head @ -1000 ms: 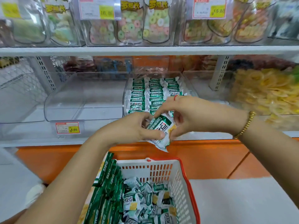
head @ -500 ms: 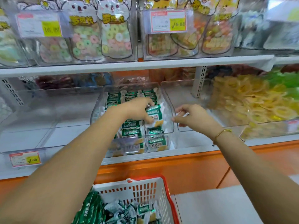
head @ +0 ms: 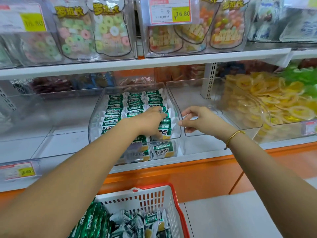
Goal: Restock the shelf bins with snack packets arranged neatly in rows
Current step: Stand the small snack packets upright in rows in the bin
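A clear shelf bin (head: pixel 95 117) holds rows of green-and-white snack packets (head: pixel 116 107). My left hand (head: pixel 151 122) reaches into the bin's right-hand row and grips a small stack of packets (head: pixel 165 129), fingers at its far end and thumb at its near end. Just right of the bin's right wall hovers my right hand (head: pixel 202 121), fingers loosely curled and holding nothing. Below, a white basket with a red rim (head: pixel 154 196) holds more loose packets (head: pixel 137 222) and larger green bags (head: pixel 91 222) on its left side.
A clear bin (head: pixel 193 95) with nothing in it stands right of the stocked one, another (head: pixel 51 117) to its left. Further right is a bin of yellow wrapped sweets (head: pixel 274 103). The upper shelf (head: pixel 154 61) overhangs, with candy bags. An orange counter front (head: pixel 188 174) is below.
Both hands held a bunch of packets in front of the shelf. My left hand carried them into the bin's right row; my right hand let go and moved right.
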Action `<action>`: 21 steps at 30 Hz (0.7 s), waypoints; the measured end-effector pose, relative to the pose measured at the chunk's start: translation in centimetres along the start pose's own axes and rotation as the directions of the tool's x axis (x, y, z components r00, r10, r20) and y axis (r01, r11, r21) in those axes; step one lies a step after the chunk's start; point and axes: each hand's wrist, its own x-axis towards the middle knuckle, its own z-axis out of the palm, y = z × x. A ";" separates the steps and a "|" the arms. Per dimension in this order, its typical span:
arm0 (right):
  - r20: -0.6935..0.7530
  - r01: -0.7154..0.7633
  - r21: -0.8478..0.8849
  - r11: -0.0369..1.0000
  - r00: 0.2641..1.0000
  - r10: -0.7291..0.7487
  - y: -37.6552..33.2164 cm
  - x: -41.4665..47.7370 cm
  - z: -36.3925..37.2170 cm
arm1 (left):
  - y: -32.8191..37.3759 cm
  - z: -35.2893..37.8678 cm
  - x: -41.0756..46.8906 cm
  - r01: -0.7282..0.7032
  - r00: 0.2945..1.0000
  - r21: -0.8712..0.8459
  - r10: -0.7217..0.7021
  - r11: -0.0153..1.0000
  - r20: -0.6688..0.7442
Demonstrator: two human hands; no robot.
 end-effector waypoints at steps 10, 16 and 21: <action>-0.045 -0.009 -0.074 0.997 0.999 0.006 -0.7 -0.6 0.7 | -0.1 -1.7 2.4 0.095 0.983 0.068 -0.104 0.993 0.150; -0.050 -0.004 -0.128 0.992 0.999 -0.003 -0.7 -0.5 0.8 | -0.9 -1.1 2.1 0.088 0.995 0.025 -0.089 0.996 0.036; -0.053 -0.003 -0.172 0.985 0.999 -0.006 -0.8 -0.4 1.1 | -1.3 -2.0 2.1 0.088 0.996 0.046 -0.087 0.995 -0.017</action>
